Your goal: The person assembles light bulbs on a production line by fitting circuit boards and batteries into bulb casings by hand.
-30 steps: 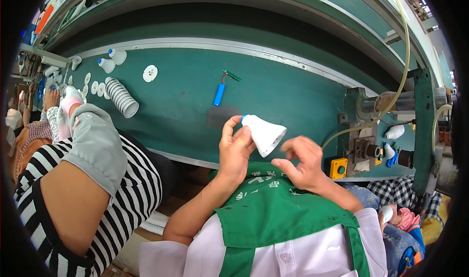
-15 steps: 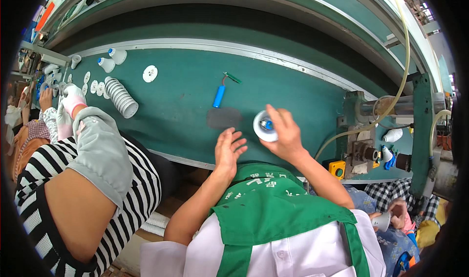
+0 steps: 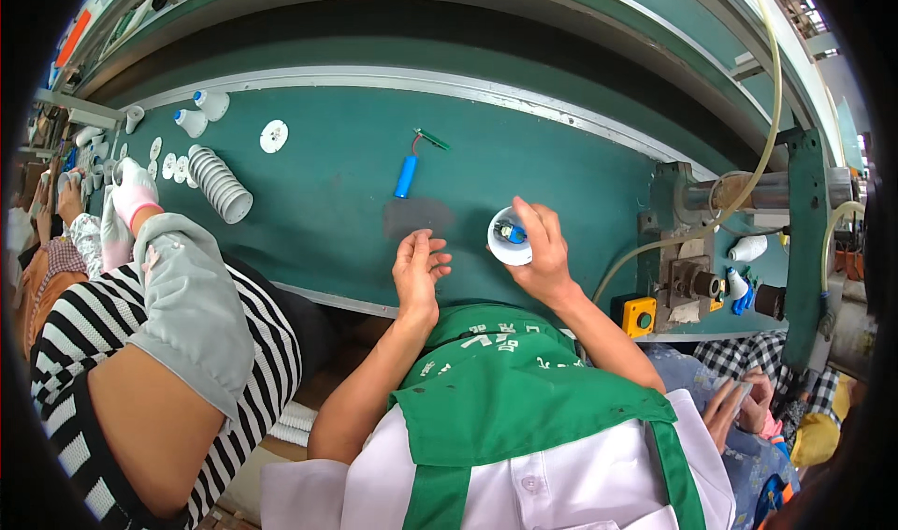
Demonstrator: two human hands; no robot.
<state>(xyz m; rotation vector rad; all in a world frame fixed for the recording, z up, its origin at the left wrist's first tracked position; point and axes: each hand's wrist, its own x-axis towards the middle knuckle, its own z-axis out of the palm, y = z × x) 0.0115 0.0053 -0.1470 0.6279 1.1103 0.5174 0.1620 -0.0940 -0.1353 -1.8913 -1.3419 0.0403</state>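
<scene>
A white cone-shaped lamp cup (image 3: 516,255) is in my right hand (image 3: 547,259), its wide mouth facing up. Inside it are blue and dark parts (image 3: 510,232), too small to make out fully. My left hand (image 3: 417,273) is empty, its fingers loosely bent and apart, beside a dark grey patch (image 3: 416,217) on the bench. Beyond that patch lies a blue cylindrical battery (image 3: 405,176), wired to a narrow green circuit board (image 3: 432,139).
On the green bench (image 3: 327,193), a stack of white cups (image 3: 220,185) and white discs (image 3: 274,136) lie to the left, near a co-worker's gloved hand (image 3: 137,193). At right stand a metal press (image 3: 687,287) with a hose and a yellow button box (image 3: 638,316).
My right hand has tilted the cup, so more of its inside shows. My left hand's fingers have curled a little. The whole view has shifted slightly.
</scene>
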